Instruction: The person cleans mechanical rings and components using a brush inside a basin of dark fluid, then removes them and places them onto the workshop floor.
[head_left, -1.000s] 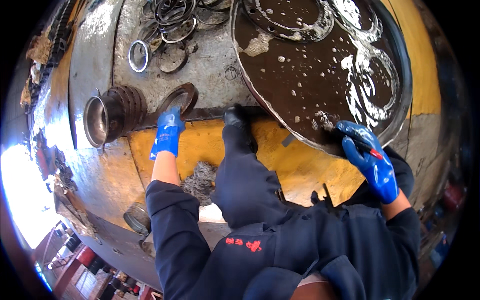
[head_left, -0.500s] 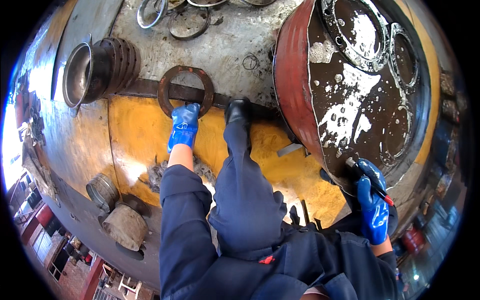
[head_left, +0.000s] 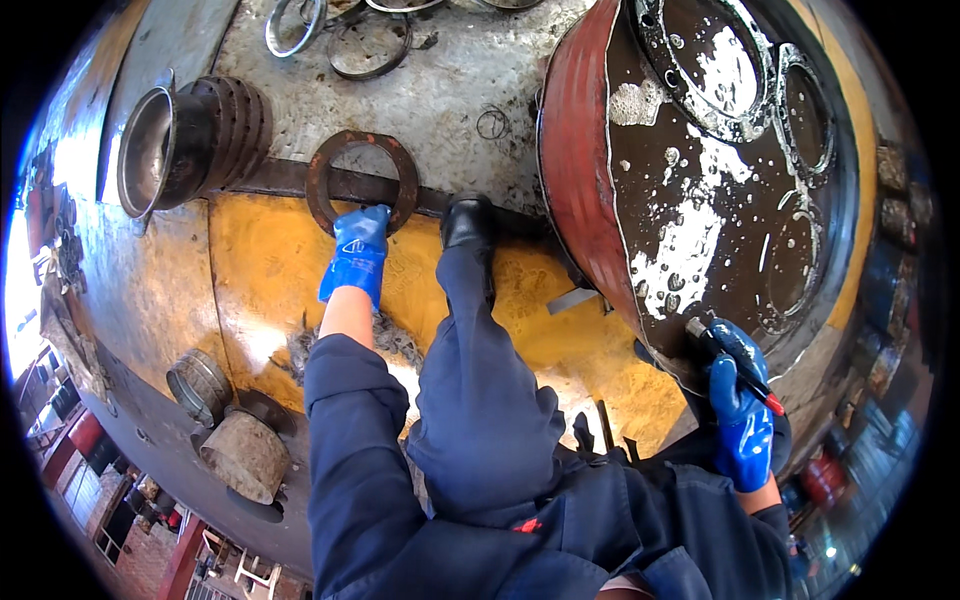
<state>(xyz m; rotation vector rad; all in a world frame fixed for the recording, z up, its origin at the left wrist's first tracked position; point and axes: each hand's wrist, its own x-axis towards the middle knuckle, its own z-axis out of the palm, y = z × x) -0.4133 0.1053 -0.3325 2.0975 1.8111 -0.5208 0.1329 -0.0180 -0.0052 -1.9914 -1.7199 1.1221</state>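
Both my hands wear blue rubber gloves. My left hand (head_left: 362, 245) is closed on the lower edge of a flat, rusty metal ring (head_left: 403, 165), standing tilted across the edge of the grey metal plate. My right hand (head_left: 742, 385) is wrapped round a brush (head_left: 760, 388) with a black handle and red end. Its metal-coloured front points over the rim of a cut-down red drum (head_left: 575, 150); any bristles cannot be made out. Dark, foamy liquid (head_left: 745, 235) fills the drum, with a large ring (head_left: 655, 62) and a smaller ring (head_left: 783, 105) partly in it.
A black flanged cylinder with stacked rings (head_left: 185, 145) lies at left. Thin metal rings (head_left: 370, 72) sit on the grey plate (head_left: 450, 110) at the back. Below left stand two short cylinders (head_left: 245, 457). My boot (head_left: 468, 220) rests between the ring and drum, on yellow flooring (head_left: 270, 270).
The whole view has shifted slightly, so things sit a little further left. Both hands keep their holds on the ring and the brush.
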